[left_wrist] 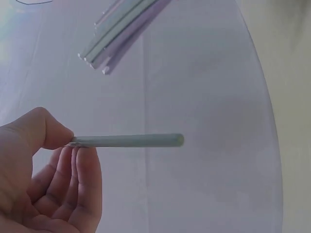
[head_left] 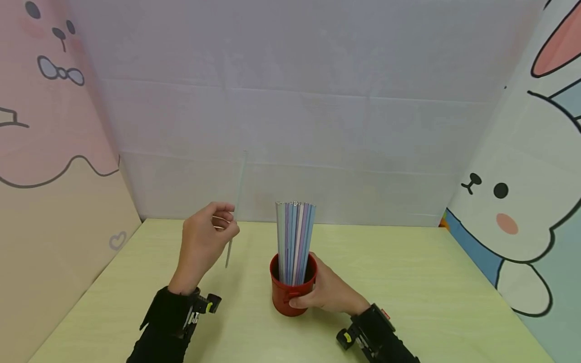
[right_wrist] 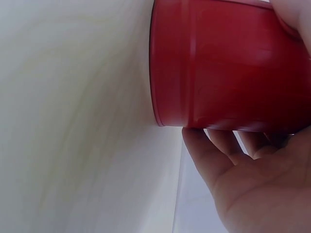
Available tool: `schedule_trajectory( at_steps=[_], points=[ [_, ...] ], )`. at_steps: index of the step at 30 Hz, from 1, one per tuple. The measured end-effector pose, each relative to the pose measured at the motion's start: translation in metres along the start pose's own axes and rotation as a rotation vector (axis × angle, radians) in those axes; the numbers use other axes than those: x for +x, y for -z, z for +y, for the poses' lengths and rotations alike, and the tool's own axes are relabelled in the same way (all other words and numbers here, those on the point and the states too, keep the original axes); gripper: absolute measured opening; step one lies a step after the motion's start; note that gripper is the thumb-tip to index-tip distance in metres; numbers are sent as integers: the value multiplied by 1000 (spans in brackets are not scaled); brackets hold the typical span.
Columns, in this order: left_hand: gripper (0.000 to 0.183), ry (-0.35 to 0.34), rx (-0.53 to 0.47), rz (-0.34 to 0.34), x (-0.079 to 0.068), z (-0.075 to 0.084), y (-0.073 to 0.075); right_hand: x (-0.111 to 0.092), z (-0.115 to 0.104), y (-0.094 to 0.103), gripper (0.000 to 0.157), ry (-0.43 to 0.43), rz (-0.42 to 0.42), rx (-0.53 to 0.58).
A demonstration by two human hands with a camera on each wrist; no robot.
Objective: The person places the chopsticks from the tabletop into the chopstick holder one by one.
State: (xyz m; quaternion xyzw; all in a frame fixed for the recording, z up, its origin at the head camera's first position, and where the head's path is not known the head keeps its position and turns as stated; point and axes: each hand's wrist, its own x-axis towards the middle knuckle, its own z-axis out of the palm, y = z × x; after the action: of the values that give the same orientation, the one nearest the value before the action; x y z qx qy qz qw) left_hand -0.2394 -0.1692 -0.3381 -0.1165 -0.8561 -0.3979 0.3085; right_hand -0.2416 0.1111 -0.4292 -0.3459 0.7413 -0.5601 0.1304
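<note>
My left hand [head_left: 205, 242] pinches a single pale green straw [left_wrist: 131, 141] between thumb and fingers. The straw stands nearly upright in the air, leaning a little, to the left of a red cup [head_left: 282, 297]. In the cup stands a bundle of straws [head_left: 295, 237] in pale green, lilac, blue and whitish tones. My right hand [head_left: 333, 291] grips the cup from its right side, with the thumb across the front. The right wrist view shows several fingers [right_wrist: 209, 155] against the cup's other side. The straws' lower ends are hidden inside the cup.
The cup stands on a light yellow wood-grain table [head_left: 408, 272]. A whitish sheet [head_left: 290, 126] hangs behind it. Cartoon-printed panels stand at the left [head_left: 54, 222] and the right [head_left: 513, 252]. Both wrists wear black straps with small devices.
</note>
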Motion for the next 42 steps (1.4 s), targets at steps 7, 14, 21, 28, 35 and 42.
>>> schedule_trajectory(
  at_steps=[7,14,21,28,35,42],
  points=[
    [25,-71,-136,38,-4,24,-14,0,0,0,89,-11,4,-26],
    [25,-95,-245,18,-12,39,-33,-3,-13,0,85,5,2,-20],
    [27,-107,-311,-16,-22,47,-54,-5,-21,0,84,-12,12,-27],
    [28,-81,-367,-75,-32,45,-75,-6,-18,1,86,-39,16,-37],
    [28,-60,-371,-106,-37,39,-85,-6,-19,0,84,-25,19,-32],
    [26,-54,-353,-132,-40,34,-89,-6,-19,0,84,-12,17,-25]
  ],
)
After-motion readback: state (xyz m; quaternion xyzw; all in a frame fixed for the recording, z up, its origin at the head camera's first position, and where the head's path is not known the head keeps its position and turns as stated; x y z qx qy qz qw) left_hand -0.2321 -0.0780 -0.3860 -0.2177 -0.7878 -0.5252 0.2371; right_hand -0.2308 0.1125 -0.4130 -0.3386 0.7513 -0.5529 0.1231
